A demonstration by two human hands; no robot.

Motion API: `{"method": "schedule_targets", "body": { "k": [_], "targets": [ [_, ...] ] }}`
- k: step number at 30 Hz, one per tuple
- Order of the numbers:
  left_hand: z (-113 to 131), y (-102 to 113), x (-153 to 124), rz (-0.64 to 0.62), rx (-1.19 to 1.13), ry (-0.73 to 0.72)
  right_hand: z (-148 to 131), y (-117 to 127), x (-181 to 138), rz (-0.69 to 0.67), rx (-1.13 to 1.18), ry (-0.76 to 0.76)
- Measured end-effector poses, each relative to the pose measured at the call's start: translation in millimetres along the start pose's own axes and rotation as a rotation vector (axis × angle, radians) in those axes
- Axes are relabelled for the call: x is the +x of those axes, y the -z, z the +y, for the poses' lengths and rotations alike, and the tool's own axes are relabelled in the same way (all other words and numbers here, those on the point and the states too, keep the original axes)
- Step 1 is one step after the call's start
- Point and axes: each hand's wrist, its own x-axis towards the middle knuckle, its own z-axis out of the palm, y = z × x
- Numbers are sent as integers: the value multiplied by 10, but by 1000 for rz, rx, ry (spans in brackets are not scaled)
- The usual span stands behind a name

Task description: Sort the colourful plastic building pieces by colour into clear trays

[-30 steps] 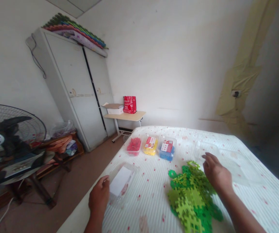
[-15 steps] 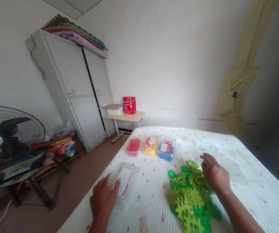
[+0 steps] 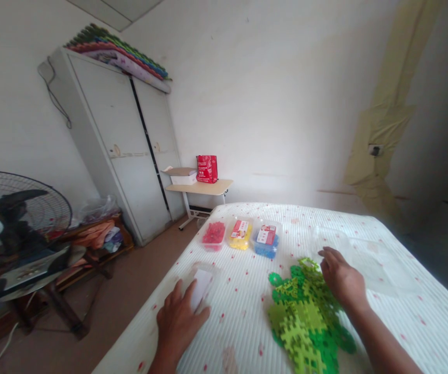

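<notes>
My left hand (image 3: 179,319) lies flat with fingers spread on the near end of a clear plastic lid with a white card (image 3: 201,284), on the white spotted bed (image 3: 239,332). My right hand (image 3: 340,280) rests, fingers loosely curled, on the far right edge of a pile of light and dark green interlocking pieces (image 3: 305,317). Just beyond my right hand lies a clear empty plastic box (image 3: 330,240). I see nothing gripped in either hand.
Three clear boxes stand in a row at the bed's far side: red pieces (image 3: 214,234), yellow (image 3: 240,232), blue (image 3: 267,239). A fan (image 3: 13,218) stands at the left, a white wardrobe (image 3: 118,145) behind it, a small table (image 3: 200,187) with a red bag by the wall.
My left hand has moved from gripping the lid's left side to lying flat on top of its near end, pushing it down. My right hand shifted slightly left.
</notes>
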Motion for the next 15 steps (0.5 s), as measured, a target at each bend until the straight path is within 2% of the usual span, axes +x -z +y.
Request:
{"method": "schedule_targets", "body": {
  "k": [7,15],
  "targets": [
    [-96,-12,57,41,-57,38,-4,6,-2,-21,-3,8],
    [-82,-26,46,79,-21,46,-30,13,-7,-74,5,10]
  ]
}}
